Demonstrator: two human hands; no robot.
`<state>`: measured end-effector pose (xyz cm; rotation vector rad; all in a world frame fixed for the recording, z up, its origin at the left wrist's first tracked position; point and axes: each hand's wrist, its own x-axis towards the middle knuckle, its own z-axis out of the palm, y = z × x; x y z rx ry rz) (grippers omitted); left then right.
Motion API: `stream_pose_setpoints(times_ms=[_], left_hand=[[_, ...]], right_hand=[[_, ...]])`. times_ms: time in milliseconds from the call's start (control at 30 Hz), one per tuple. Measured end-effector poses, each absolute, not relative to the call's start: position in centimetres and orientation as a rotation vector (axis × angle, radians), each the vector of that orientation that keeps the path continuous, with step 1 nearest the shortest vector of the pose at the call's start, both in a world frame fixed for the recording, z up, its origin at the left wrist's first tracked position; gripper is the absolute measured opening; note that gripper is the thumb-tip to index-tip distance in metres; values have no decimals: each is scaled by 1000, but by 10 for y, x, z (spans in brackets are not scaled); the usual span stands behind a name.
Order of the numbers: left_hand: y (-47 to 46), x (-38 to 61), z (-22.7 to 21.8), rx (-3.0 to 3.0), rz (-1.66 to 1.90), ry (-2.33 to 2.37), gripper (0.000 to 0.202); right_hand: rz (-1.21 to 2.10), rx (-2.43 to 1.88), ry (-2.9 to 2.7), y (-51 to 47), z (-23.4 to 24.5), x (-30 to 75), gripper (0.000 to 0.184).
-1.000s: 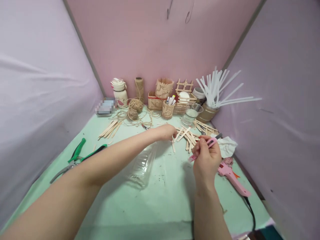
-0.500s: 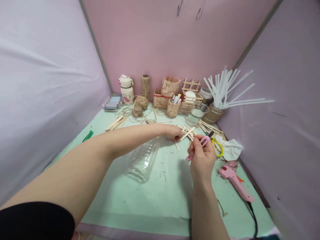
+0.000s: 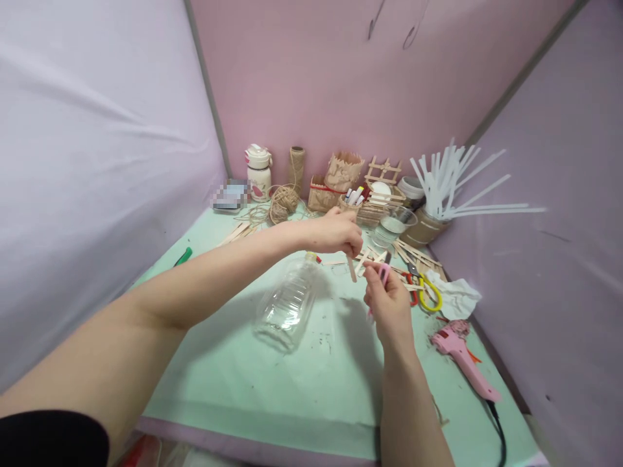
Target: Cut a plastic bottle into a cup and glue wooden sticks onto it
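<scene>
My left hand (image 3: 335, 233) is lifted above the green table, pinching a short wooden craft stick (image 3: 351, 268) that hangs down from its fingers. Just right of it, my right hand (image 3: 387, 305) is closed round a pink utility knife (image 3: 383, 275), its tip close to the stick. Beneath my left forearm a clear plastic bottle (image 3: 288, 305) lies on its side. Behind the hands is a loose pile of wooden sticks (image 3: 406, 256).
A pink glue gun (image 3: 462, 360) with a black cord lies at the right, near crumpled tissue (image 3: 457, 298) and yellow-handled scissors (image 3: 428, 292). Along the back wall stand twine balls (image 3: 282, 201), woven holders, a glass bowl (image 3: 396, 224), and a pot of white straws (image 3: 450, 185). Green-handled pliers (image 3: 183, 257) peek out left.
My left hand has picked a stick off the table and raised it. My right hand with the knife has moved up to it. The view has shifted left.
</scene>
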<state>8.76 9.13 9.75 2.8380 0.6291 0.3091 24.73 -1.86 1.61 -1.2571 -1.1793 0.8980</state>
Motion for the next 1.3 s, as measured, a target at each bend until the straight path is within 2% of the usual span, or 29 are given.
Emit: stream_pose_setpoints(times_ms=[167, 333, 433, 467, 633, 833, 1000, 1067, 1200, 1300], left_hand=[[53, 44, 113, 2679, 289, 671, 15], [28, 18, 98, 2226, 470, 759, 5], [13, 10, 78, 1774, 816, 856, 33], [8, 9, 71, 1646, 890, 873, 34], [-11, 3, 49, 1437, 823, 1083, 22], [-19, 9, 41, 1783, 883, 1443, 21], [-20, 9, 26, 1907, 1010, 1576, 20], [-18, 6, 17, 1881, 1011, 1642, 27], [-14, -1, 6, 1629, 855, 1706, 66], [-16, -2, 7, 1487, 707, 1652, 74]], right_hand=[[1128, -1317, -1490, -28, 40, 224, 30], [1429, -1340, -1478, -41, 49, 194, 27], [1598, -1300, -1391, -48, 43, 181, 30], [1608, -1293, -1410, -49, 41, 179, 30], [1167, -1334, -1677, -51, 37, 183, 30], [872, -1482, -1636, -40, 21, 192, 32], [858, -1574, -1552, -35, -4, 190, 54], [926, -1568, -1551, -36, -9, 188, 51], [1081, -1497, -1525, -37, -8, 183, 40], [1228, -1497, -1468, -39, -4, 180, 41]])
